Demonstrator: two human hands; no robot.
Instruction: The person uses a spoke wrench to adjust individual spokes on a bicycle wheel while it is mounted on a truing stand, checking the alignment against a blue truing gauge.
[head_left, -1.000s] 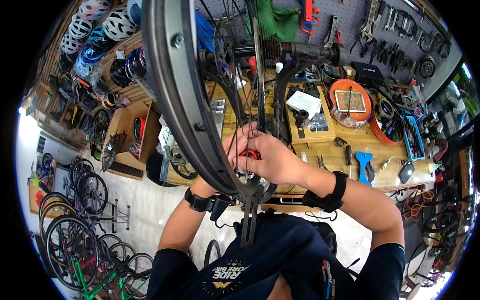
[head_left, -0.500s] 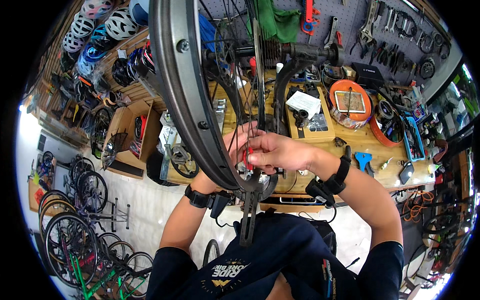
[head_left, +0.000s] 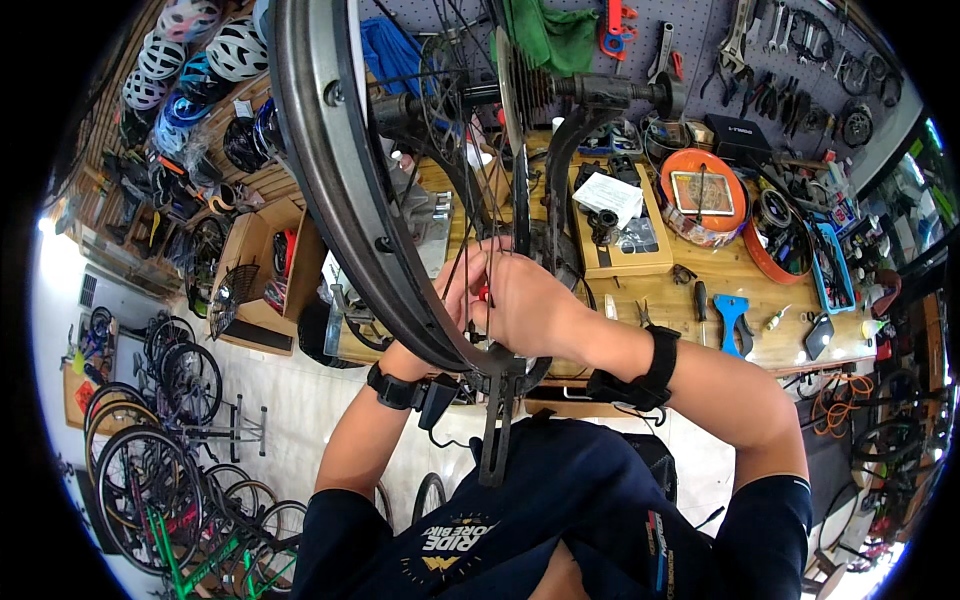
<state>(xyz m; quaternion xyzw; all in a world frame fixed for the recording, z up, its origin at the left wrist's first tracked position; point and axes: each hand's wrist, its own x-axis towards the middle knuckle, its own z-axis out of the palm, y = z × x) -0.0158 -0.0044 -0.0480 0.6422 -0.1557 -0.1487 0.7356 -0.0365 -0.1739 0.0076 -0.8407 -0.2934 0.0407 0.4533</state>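
Note:
A bicycle wheel stands upright in a dark truing stand (head_left: 560, 165), its black rim (head_left: 330, 215) curving down close in front of me. Low among the spokes, my right hand (head_left: 535, 305) is closed around a small red spoke wrench (head_left: 484, 292), which mostly hides behind the fingers. My left hand (head_left: 458, 283) reaches in from behind the rim, its fingertips up against the right hand at the spokes. Rim and right hand cover part of it, so what it grips is hidden. Below both hands, the stand's slotted arm (head_left: 495, 430) points toward me.
On the wooden bench (head_left: 640, 290) lie a cardboard box (head_left: 625, 255) with small parts, an orange round tray (head_left: 705, 190), a blue-handled tool (head_left: 731, 320) and a screwdriver (head_left: 702, 312). Tools hang on the pegboard (head_left: 690, 45) behind. Helmets (head_left: 237, 48) and parked bicycles (head_left: 150, 480) are at left.
My right hand has turned over, with its back now covering most of the red spoke wrench. In the view, the rim sits slightly further left.

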